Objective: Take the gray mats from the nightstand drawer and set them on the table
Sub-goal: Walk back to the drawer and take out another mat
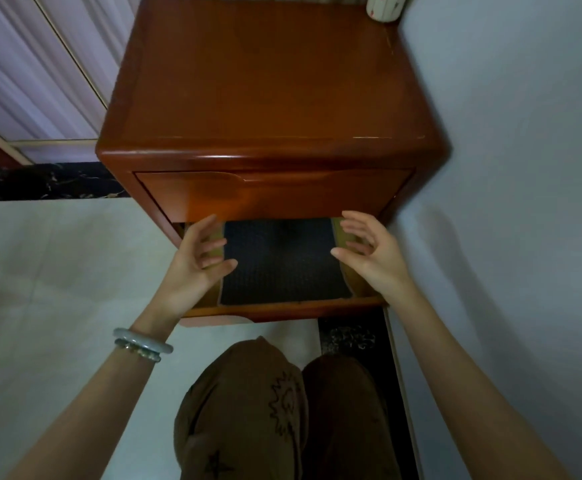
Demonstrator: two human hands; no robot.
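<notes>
A reddish wooden nightstand point(268, 84) fills the upper middle of the head view. Its lower drawer point(282, 306) is pulled out toward me. Dark gray textured mats point(282, 261) lie flat inside the drawer, and I cannot tell how many are stacked. My left hand point(196, 265) hovers over the left edge of the mats with its fingers spread and nothing in it. My right hand point(372, 251) hovers over the right edge, also with spread fingers and holding nothing. The upper drawer point(268, 195) is closed and hides the back of the mats.
A white wall point(507, 168) runs close along the right side of the nightstand. Pale tiled floor point(57, 271) lies to the left, with a dark marble strip point(40, 181) behind. My knees in brown trousers point(265, 410) are below the drawer. A patterned cup point(384, 6) stands on the nightstand's back right corner.
</notes>
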